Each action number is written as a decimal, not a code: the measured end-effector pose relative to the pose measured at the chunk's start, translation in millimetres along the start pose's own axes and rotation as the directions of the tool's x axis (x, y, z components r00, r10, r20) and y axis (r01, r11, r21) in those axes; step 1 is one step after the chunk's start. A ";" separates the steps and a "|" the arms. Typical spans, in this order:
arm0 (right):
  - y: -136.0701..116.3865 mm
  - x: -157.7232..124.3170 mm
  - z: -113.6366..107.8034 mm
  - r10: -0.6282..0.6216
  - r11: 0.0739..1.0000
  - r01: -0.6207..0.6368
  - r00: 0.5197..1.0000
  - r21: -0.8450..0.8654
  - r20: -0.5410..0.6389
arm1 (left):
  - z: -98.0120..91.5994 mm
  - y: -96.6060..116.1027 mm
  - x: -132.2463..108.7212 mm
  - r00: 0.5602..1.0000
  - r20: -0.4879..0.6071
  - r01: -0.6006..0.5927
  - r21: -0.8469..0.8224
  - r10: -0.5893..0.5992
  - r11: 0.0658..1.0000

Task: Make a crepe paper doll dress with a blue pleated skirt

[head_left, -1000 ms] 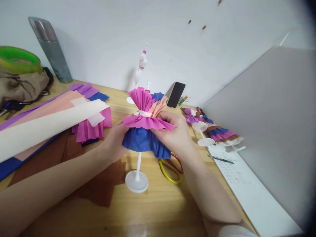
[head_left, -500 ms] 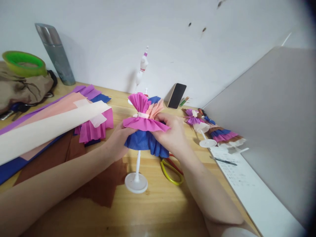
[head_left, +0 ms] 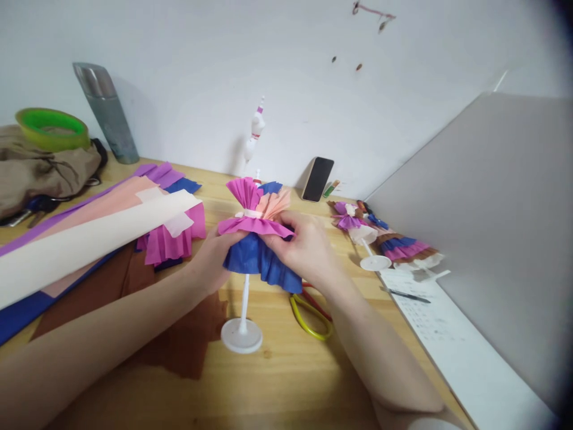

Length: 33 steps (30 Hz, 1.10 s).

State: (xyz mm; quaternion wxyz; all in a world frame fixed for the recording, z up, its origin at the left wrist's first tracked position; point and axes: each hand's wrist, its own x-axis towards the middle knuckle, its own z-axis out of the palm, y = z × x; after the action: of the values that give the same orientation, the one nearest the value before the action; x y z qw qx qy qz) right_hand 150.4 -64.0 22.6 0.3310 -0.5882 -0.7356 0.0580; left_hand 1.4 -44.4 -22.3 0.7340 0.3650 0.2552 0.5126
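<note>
A small dress of crepe paper sits on a white stand (head_left: 242, 334) in front of me. Its pink layer (head_left: 255, 226) flares over a blue skirt (head_left: 262, 260), and a pale band gathers the pink, peach and blue pleats at the waist. My left hand (head_left: 213, 258) pinches the left side of the dress, fingers partly hidden beneath the pink layer. On the right side, my right hand (head_left: 302, 245) grips the edge of the pink paper between thumb and fingers. Scissors with yellow and red handles (head_left: 313, 322) lie under my right forearm.
Crepe paper strips (head_left: 102, 239) and brown paper (head_left: 179, 346) lie at left. Behind are a bottle (head_left: 110, 119), green tape roll (head_left: 54, 128), mannequin (head_left: 254, 134) and phone (head_left: 317, 179). Small paper dresses (head_left: 405, 246) and a written sheet with a pen (head_left: 409, 295) are at right.
The view has shifted slightly. The dress and stand appear a little further left, and my right hand has moved left along the pink layer. Both hands still hold the dress.
</note>
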 end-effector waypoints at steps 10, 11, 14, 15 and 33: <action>1.0 -1.2 -4.5 0.040 0.985 -0.059 0.993 0.164 0.115 | -3.1 -1.7 -0.5 0.996 -0.073 -0.055 0.004 0.055 0.998; 1.1 -1.3 -5.7 0.036 0.988 -0.050 0.994 0.143 0.099 | -3.0 -1.3 -0.2 0.996 -0.068 -0.051 0.001 0.051 0.999; -2.3 -2.9 -11.4 0.019 0.994 -0.027 0.996 0.101 0.083 | -2.0 1.1 0.8 0.999 -0.049 -0.011 -0.003 0.011 1.000; -4.9 -4.2 -13.8 0.011 0.995 -0.021 0.995 0.101 0.099 | -1.5 2.2 1.2 0.999 -0.046 0.004 0.000 -0.004 1.000; -26.3 -18.7 -22.7 -0.016 0.998 0.012 0.997 0.059 0.076 | 4.2 8.2 -4.4 0.982 -0.153 -0.117 -0.005 0.114 0.993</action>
State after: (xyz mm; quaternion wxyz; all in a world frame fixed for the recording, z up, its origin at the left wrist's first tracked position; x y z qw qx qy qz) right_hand 142.9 -95.7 44.8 0.3202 -0.5703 -0.7498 0.0997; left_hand -1.6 -48.0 -13.3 0.6839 0.3337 0.2855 0.5826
